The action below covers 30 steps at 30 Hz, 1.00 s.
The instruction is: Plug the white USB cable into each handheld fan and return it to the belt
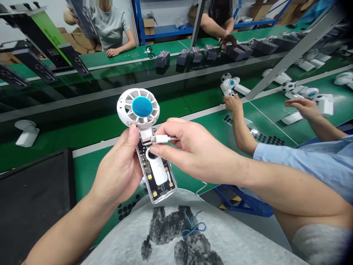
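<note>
In front of me my left hand (121,158) grips a small handheld fan (161,193) by its upper handle. Its round white head has a blue disc (142,106) at the centre. Through the clear handle a dark circuit board shows, along with a white oblong piece and yellow lights. Between thumb and fingers, my right hand (190,147) pinches a white USB cable plug (161,139). That plug lies across the top of the handle, just below the fan head, its metal tip pointing left. Whether the tip touches the fan cannot be made out.
A black tray (35,198) stands at left. A white fan part (27,132) rests on the green line ahead. Dark boxes (162,59) line the far side, where two people sit. At right, a co-worker's hands (234,103) handle more fans; a slanted metal post (292,55) rises there.
</note>
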Tool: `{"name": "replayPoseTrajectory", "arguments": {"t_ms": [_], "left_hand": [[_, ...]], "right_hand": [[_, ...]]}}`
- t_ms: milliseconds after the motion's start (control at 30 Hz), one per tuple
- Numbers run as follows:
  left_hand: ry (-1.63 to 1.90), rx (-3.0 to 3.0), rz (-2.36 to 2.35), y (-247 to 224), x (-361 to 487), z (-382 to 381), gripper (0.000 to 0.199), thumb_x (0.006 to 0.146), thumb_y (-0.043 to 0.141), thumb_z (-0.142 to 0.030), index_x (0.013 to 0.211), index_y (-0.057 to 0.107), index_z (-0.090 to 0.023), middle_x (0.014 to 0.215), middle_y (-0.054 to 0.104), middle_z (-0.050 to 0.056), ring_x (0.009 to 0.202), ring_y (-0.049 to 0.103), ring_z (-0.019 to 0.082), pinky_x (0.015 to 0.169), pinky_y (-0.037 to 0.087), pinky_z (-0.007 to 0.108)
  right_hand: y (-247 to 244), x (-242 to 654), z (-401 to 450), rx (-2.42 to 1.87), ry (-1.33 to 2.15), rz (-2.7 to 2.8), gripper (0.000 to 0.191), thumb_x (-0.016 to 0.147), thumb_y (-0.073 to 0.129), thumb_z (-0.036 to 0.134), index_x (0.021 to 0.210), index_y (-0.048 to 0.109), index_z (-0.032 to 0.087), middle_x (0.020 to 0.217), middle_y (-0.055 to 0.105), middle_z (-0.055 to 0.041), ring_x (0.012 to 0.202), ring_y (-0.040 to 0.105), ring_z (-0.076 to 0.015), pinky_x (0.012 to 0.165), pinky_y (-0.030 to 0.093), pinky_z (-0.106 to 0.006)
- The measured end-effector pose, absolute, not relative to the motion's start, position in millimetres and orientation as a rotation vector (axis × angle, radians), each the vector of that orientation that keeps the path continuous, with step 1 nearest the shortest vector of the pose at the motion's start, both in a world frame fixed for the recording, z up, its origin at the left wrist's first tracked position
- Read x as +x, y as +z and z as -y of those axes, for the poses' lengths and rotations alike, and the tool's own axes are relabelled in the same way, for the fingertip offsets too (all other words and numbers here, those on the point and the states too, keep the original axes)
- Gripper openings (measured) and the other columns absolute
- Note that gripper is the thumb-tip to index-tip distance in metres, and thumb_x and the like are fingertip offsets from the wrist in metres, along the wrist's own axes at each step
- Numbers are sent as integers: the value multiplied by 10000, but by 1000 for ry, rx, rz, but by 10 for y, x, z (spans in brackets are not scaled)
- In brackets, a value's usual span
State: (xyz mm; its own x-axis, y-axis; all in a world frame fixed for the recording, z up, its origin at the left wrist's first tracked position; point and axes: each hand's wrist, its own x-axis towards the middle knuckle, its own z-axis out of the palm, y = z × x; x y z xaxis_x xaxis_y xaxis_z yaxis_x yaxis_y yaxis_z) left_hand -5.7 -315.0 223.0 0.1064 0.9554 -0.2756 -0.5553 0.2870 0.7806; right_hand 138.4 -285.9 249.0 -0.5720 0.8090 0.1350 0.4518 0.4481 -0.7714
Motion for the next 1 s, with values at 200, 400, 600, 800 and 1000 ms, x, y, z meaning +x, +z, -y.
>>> {"name": "replayPoseTrajectory", "arguments": {"t_ms": [200,400,600,800,1000], "left_hand": [[1210,547,-881,2267,-51,3155,286,904,405,-321,1085,579,-185,1046,623,33,1042,541,193,913,416,303],[1209,552,-897,2276,-47,3170,272,897,422,-333,1076,574,-196,1017,625,14,998,557,168,905,414,277],[1212,595,-933,2211,-59,3164,255,887,431,-331,1052,592,-221,964,638,25,936,585,173,825,463,276],[1185,520,-945,2268,-130,3115,288,871,430,-393,1027,603,-225,898,651,43,890,607,199,761,502,307],[1221,508,-994,2276,-147,3153,306,864,441,-412,1033,599,-211,867,657,46,862,619,195,761,509,308]], "right_hand": [[2475,1369,2861,-1059,935,2210,104,823,534,233,753,579,170,721,532,1,717,493,-131,617,371,-255],[2495,1363,2866,-1037,909,2211,119,799,555,197,686,541,163,685,506,10,698,472,-126,599,353,-252],[2418,1359,2833,-997,899,2190,121,769,605,167,681,522,167,676,484,23,698,460,-118,594,365,-240],[2161,1453,2902,-697,619,2201,242,850,537,261,1082,588,221,774,437,-1,732,453,-122,603,422,-230],[2135,1495,2975,-645,311,2429,504,836,461,531,1199,546,191,782,456,-21,638,446,-121,467,369,-223]]}}
